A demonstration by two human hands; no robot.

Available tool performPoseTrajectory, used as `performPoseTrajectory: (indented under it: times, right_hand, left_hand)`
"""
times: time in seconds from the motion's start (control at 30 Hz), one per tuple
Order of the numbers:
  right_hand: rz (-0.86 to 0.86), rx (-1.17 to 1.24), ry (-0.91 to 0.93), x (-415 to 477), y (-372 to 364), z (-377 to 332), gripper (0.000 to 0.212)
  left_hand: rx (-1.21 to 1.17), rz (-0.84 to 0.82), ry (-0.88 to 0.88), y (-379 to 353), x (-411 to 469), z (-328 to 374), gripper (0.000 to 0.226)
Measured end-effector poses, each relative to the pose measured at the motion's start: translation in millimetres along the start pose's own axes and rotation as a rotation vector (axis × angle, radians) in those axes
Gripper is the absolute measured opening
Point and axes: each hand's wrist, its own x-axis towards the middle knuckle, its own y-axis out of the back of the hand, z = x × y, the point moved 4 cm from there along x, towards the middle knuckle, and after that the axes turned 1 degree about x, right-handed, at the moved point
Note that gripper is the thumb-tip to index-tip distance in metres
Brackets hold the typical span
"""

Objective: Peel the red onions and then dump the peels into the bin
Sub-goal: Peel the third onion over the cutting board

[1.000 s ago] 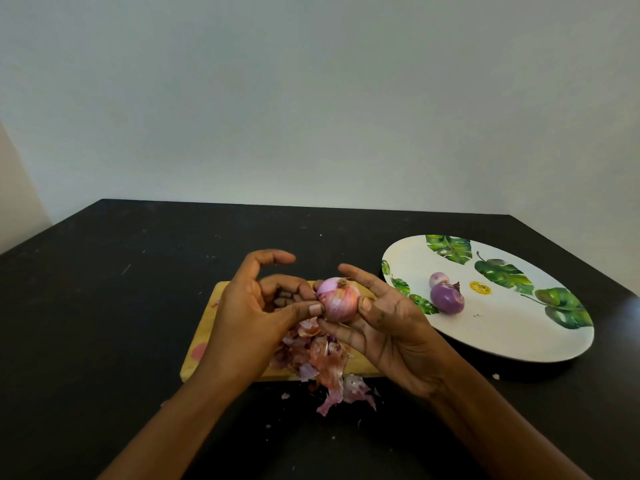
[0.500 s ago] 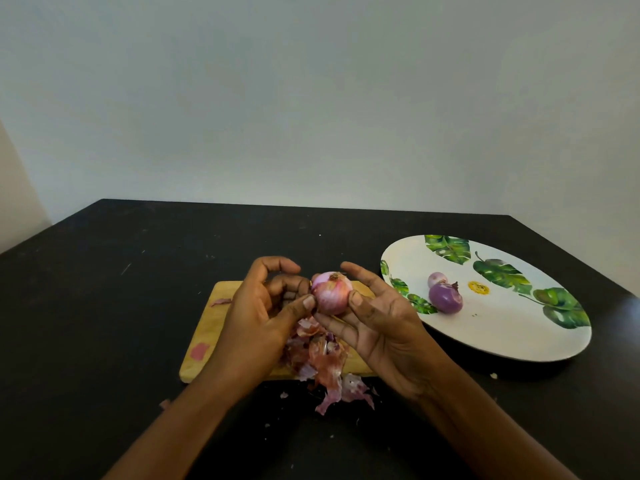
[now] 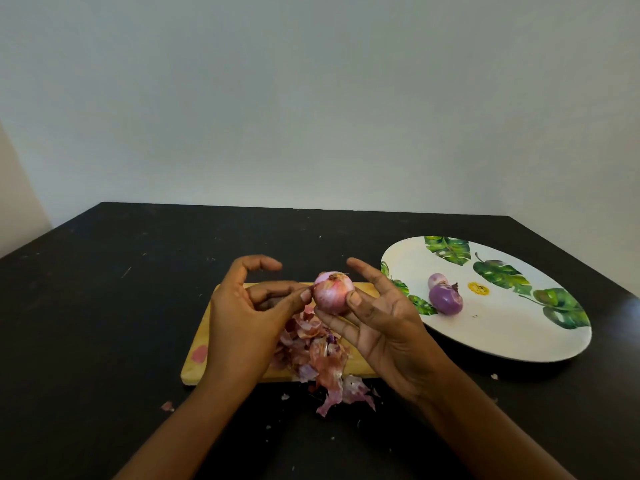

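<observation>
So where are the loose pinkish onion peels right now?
The pinkish onion peels lie heaped on the wooden cutting board's near edge, spilling onto the black table, just below both hands holding the onion.

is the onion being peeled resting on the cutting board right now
No, the onion is held up in the right hand, above the cutting board, with the left hand pinching at its side.

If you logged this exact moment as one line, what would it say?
stage: peeling | right hand: grip on onion | left hand: pinching at its skin | peels: heaped on board | plate: two peeled onions | bin: unseen
</observation>
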Motion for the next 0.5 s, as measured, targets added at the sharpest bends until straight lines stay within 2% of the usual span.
performPoseTrajectory:
  times: [0.27, 0.4, 0.5]
  right_hand:
    - [0.123, -0.066, 0.059, 0.0, 3.6, 1.4, 0.056]
    - [0.233, -0.113, 0.111, 1.6, 12.9, -5.5, 0.061]
    - [0.242, -0.061, 0.092, 1.9, 14.1, -6.9, 0.059]
  left_hand:
    - [-0.039, -0.134, 0.002, -12.6, -6.9, 3.5, 0.041]
    - [-0.058, -0.269, -0.040, -25.4, -15.4, 10.1, 0.033]
    - [0.061, -0.143, -0.070, -19.5, -12.4, 7.0, 0.016]
